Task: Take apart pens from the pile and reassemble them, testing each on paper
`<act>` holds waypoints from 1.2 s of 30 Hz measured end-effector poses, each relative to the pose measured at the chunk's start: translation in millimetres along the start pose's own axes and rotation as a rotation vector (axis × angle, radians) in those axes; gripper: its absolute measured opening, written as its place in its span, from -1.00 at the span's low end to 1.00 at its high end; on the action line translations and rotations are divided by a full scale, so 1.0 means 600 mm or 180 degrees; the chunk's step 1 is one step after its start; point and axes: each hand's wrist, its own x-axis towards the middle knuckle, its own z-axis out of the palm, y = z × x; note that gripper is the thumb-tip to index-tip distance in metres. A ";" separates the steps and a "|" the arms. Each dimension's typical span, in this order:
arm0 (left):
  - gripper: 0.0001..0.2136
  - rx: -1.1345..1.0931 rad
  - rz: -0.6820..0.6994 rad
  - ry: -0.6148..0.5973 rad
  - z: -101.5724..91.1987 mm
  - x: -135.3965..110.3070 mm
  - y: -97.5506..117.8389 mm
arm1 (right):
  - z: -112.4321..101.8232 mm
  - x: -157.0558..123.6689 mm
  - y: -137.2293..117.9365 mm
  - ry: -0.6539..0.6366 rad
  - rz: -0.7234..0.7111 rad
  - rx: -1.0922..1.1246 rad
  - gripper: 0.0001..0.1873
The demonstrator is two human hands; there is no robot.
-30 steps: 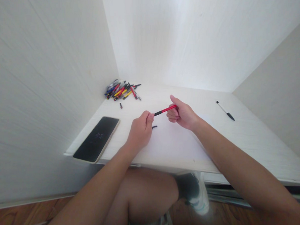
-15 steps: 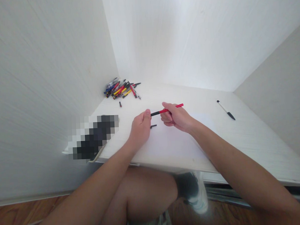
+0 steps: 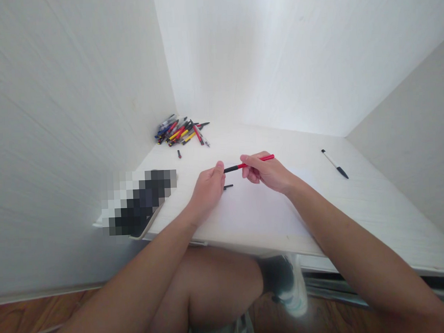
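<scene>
A red pen (image 3: 268, 157) with a black front section is held level between both hands above the desk. My left hand (image 3: 208, 186) is closed, thumb and fingers pinching the black end, whose tip is hidden. Around the red barrel, the thumb and fingers of my right hand (image 3: 264, 170) are closed. Just below the pen, beside my left fingers, a small black piece (image 3: 228, 187) lies on a white sheet of paper (image 3: 261, 211); its kind is too small to tell.
At the back left, several pens (image 3: 181, 131) lie heaped against the wall. A small dark cap-like piece (image 3: 179, 154) is in front of them. A white pen with a black cap (image 3: 335, 163) lies at right. A pixelated dark object (image 3: 144, 202) rests at the left edge.
The right hand has shifted slightly along the pen and its fingers have changed their hold. The left hand keeps its pinch, and the view has moved a little.
</scene>
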 end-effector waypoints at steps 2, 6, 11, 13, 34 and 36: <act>-0.51 -0.0206 -0.0205 -0.0125 -0.004 0.002 -0.005 | -0.001 -0.002 -0.003 0.0004 -0.0015 -0.0101 -0.46; -0.50 -0.0580 -0.0407 -0.0561 -0.014 0.006 -0.014 | -0.002 -0.004 -0.005 0.0028 -0.0050 -0.0219 -0.47; -0.54 0.0028 0.0079 -0.0484 -0.022 0.008 -0.014 | -0.001 -0.002 -0.006 0.0121 -0.0006 0.0013 -0.49; -0.57 0.0505 0.0545 -0.0261 -0.024 0.010 -0.015 | 0.000 0.001 -0.007 0.0234 0.0099 0.0267 -0.50; -0.63 -0.0632 -0.0421 -0.0698 -0.026 -0.009 0.018 | -0.003 0.001 -0.002 0.0175 0.0096 0.0235 -0.54; -0.64 -0.1066 -0.0828 -0.0919 -0.029 -0.013 0.022 | -0.006 0.000 -0.002 0.0138 0.0006 0.0020 -0.55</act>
